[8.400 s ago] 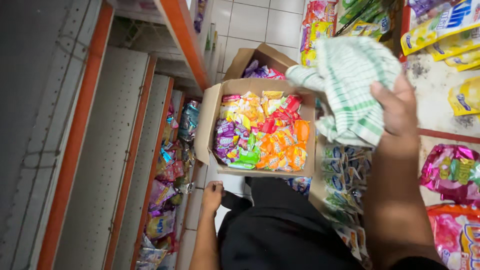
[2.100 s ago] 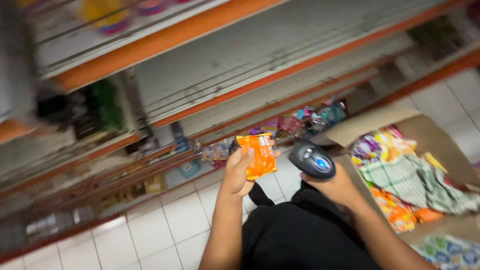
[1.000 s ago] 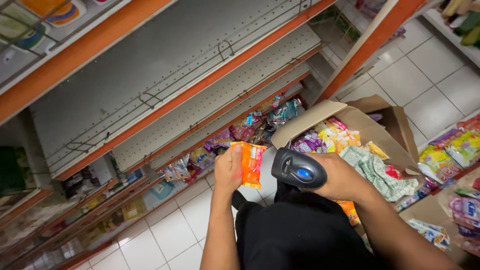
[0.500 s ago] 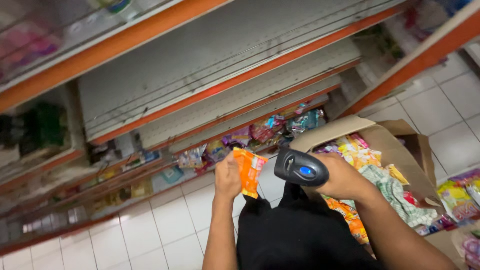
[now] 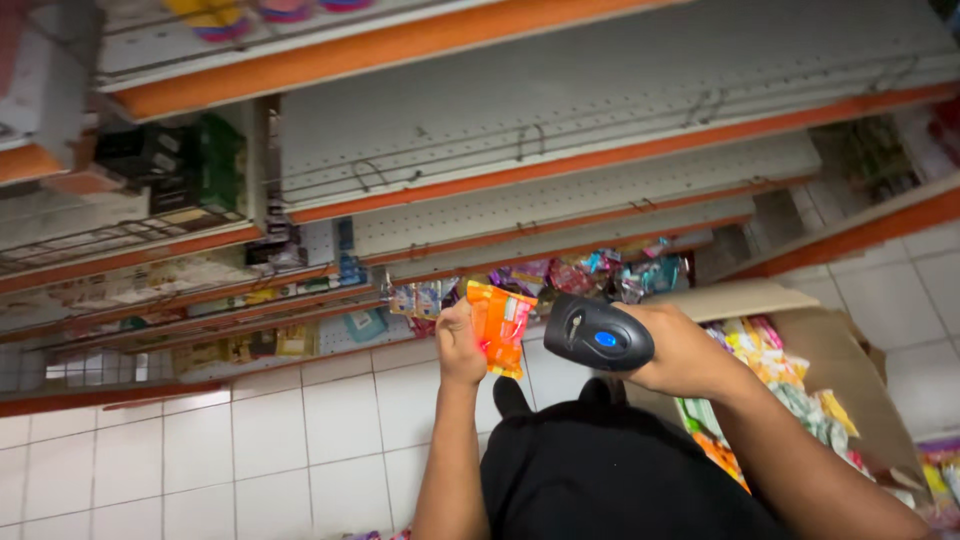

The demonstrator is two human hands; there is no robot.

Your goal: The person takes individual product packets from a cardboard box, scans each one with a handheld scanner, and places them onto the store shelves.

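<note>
The orange snack packet [image 5: 500,327] was held upright in the left hand [image 5: 460,345], fingers clenched around its left edge so that its broad face turned toward the right hand [image 5: 690,350]. A red glow showed on the packet's lower part, facing the scanner. The right hand gripped a dark handheld scanner [image 5: 597,335] with a blue button on top, its nose just beside the packet and aimed at it, which seemed to explain why the packet was kept flat and close.

Beyond the right hand, an open cardboard box [image 5: 800,315] sat against the person's lap, full of mixed colourful packets [image 5: 790,385], within easy reach. Past both hands, the lowest shelf [image 5: 560,235] carried more bright packets in a row. Below the left hand lay white floor tiles [image 5: 250,440].
</note>
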